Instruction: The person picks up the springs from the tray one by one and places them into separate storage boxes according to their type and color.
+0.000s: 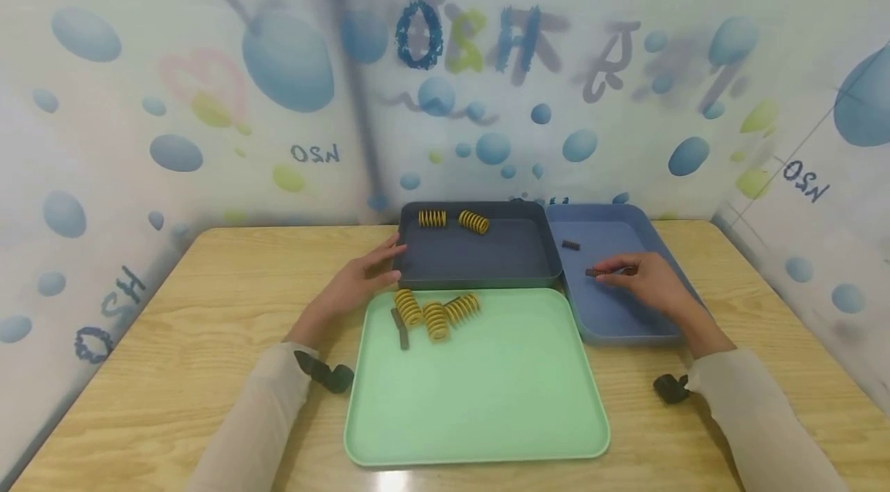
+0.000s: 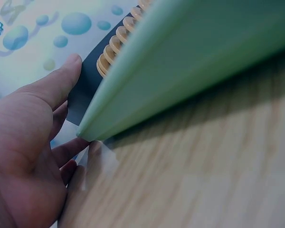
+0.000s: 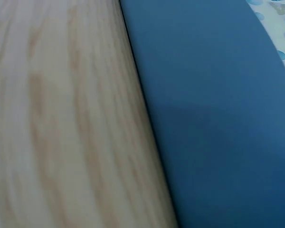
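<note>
Over the blue tray (image 1: 605, 314), my right hand (image 1: 647, 279) pinches a small dark coil spring (image 1: 594, 273) between thumb and fingertips. Another small dark spring (image 1: 571, 245) lies in that tray, farther back. My left hand (image 1: 354, 283) is at the left side of the dark grey tray (image 1: 487, 252), its fingers loosely extended with the tips right at the rim; the left wrist view shows the thumb (image 2: 61, 83) beside that tray's wall. Two yellow springs (image 1: 433, 219) lie at the back of the grey tray. The right wrist view shows no hand, only the blue tray's outer side (image 3: 218, 118) and wood.
In front, a light green tray (image 1: 480, 399) bears three large yellow springs (image 1: 435, 321) and a few small dark pieces (image 1: 404, 337) near its back left corner. All trays stand on a wooden table (image 1: 229, 283). A patterned wall (image 1: 389, 129) rises behind.
</note>
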`<state>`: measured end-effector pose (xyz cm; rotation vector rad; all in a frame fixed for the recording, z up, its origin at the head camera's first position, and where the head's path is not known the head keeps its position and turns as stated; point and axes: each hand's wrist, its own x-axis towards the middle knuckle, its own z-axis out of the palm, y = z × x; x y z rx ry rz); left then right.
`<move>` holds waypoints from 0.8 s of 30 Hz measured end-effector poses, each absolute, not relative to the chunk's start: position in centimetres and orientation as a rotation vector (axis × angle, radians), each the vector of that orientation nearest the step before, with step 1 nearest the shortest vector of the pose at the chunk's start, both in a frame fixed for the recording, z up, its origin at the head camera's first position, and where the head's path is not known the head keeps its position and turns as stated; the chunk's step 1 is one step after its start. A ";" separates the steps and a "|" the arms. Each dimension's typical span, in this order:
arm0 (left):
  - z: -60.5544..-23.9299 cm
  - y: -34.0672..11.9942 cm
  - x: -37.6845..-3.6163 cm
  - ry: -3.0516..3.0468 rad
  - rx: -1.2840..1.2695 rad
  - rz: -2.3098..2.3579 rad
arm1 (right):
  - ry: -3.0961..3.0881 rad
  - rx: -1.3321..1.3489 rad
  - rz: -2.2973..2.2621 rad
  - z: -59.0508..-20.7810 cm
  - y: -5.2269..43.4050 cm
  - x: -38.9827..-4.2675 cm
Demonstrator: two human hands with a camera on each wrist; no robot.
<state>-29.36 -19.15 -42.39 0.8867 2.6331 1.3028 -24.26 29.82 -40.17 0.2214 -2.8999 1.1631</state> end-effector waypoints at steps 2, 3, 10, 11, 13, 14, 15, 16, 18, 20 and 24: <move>-42.4 -19.2 -29.3 2.632 0.883 1.304 | -2.913 0.217 1.133 -40.3 29.9 -24.3; -42.4 -19.2 -29.3 2.630 0.879 1.306 | -2.918 0.220 1.125 -40.4 29.9 -24.4; -42.3 -19.1 -29.3 2.625 0.882 1.320 | -2.942 0.203 1.085 -40.8 29.8 -24.4; -42.3 -19.1 -29.3 2.624 0.884 1.324 | -2.945 0.203 1.076 -40.8 29.8 -24.4; -42.1 -19.0 -29.1 2.625 0.879 1.329 | -2.950 0.206 1.057 -40.9 29.8 -24.4; -42.0 -18.9 -29.0 2.623 0.877 1.331 | -2.952 0.208 1.049 -40.9 29.8 -24.5; -41.8 -18.8 -28.8 2.619 0.871 1.336 | -2.953 0.207 1.042 -40.9 29.8 -24.5; -41.4 -18.7 -28.6 2.616 0.869 1.336 | -2.953 0.205 1.036 -40.9 29.8 -24.5; -40.5 -18.5 -27.9 2.612 0.863 1.332 | -2.953 0.209 1.027 -40.9 29.8 -24.6; -39.6 -18.3 -27.3 2.607 0.859 1.324 | -2.953 0.212 1.023 -41.0 29.8 -24.6; -38.7 -18.1 -26.7 2.611 0.861 1.303 | -2.946 0.211 1.016 -41.0 29.8 -24.6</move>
